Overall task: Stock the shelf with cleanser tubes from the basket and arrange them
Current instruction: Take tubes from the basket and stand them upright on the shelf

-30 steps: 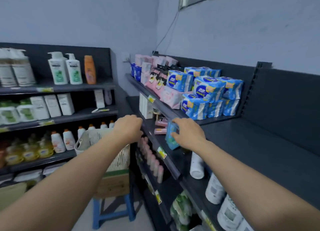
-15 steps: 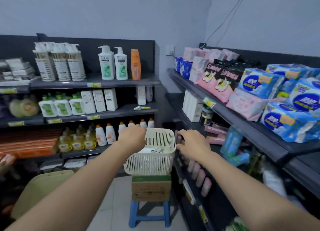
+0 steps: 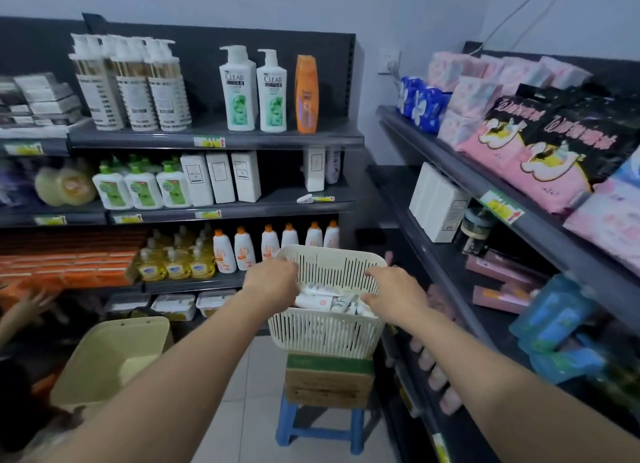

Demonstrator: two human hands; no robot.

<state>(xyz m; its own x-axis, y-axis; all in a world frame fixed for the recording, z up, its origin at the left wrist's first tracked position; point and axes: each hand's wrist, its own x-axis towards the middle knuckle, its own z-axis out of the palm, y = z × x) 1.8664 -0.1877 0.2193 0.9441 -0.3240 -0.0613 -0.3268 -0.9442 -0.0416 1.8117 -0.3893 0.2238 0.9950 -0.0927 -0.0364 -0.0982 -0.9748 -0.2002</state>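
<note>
A cream slotted basket (image 3: 325,334) stands in front of me, and several white cleanser tubes (image 3: 320,301) lie inside it. My left hand (image 3: 273,282) reaches over the basket's left rim with its fingers dipped inside and hidden. Over the right side hovers my right hand (image 3: 394,296), fingers and thumb spread above the tubes, nothing visibly held. The dark shelf (image 3: 460,289) on my right carries pink boxes (image 3: 498,289) and blurred blue packs (image 3: 554,324).
The basket sits on a cardboard box (image 3: 329,379) on a blue stool (image 3: 322,428). A pale green bin (image 3: 110,358) is on the floor at left, with another person's hand (image 3: 31,303) beside it. Shampoo bottles (image 3: 239,88) fill the far shelves.
My right hand left the blue pack on the right shelf. My view turned left, and both hands moved down over the basket.
</note>
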